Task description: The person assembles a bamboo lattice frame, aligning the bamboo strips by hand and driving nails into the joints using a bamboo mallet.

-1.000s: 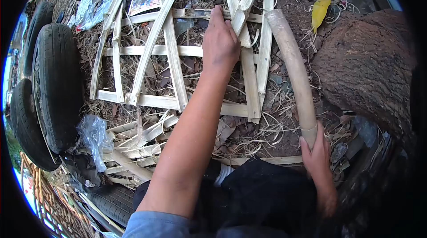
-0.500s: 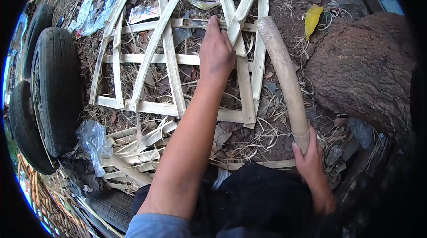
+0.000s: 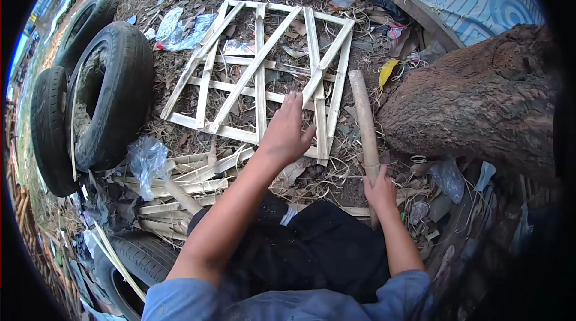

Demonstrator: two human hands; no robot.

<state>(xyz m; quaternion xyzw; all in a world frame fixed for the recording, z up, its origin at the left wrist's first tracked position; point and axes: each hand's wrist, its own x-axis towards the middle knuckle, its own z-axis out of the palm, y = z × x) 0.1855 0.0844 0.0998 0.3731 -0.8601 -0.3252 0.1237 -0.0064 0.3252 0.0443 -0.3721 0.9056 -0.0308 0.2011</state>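
Gripping the pole near its lower end, the right hand is curled around it. The left hand, fingers extended and thumb apart, appears to hold nothing, reaching over the slatted frame on the ground; contact is unclear. Good handling likely means keeping the left fingers clear of the pole.

The person here has on a plain blue-grey shirt, lightly creased. It is short-sleeved: the left sleeve is a simple tube of cloth, and the right sleeve matches it. Below it is a black garment, trousers or shorts, I can't tell, with a small white striped patch at its edge. The left hand and right hand are bare.
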